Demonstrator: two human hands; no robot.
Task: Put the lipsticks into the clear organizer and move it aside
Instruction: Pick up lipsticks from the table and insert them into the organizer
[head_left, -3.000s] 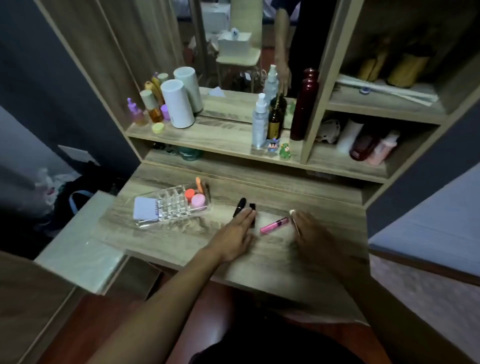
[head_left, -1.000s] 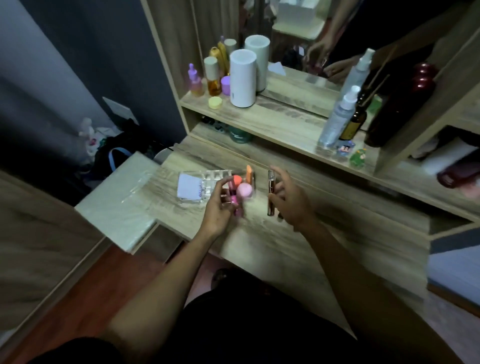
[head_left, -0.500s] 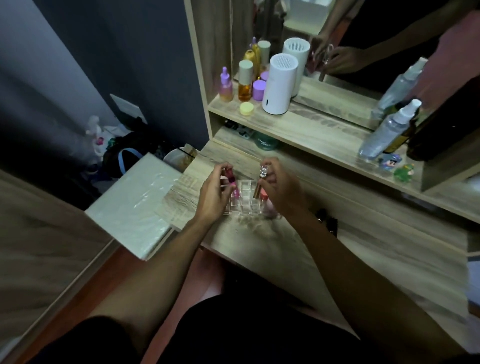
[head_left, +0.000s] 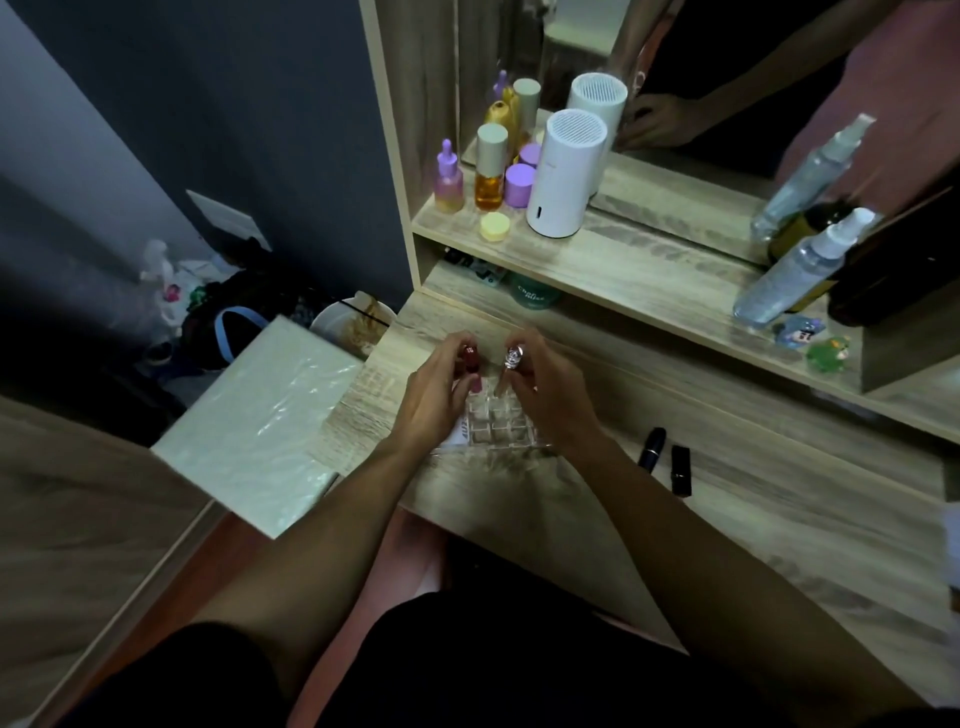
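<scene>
The clear plastic organizer with small square slots (head_left: 493, 423) sits on the wooden surface (head_left: 753, 499). Above it, the left hand (head_left: 434, 397) pinches a dark red lipstick tube (head_left: 470, 358), and the right hand (head_left: 550, 397) pinches a silver-capped lipstick tube (head_left: 511, 359). Two black lipstick tubes (head_left: 666, 460) lie to the right of the organizer.
</scene>
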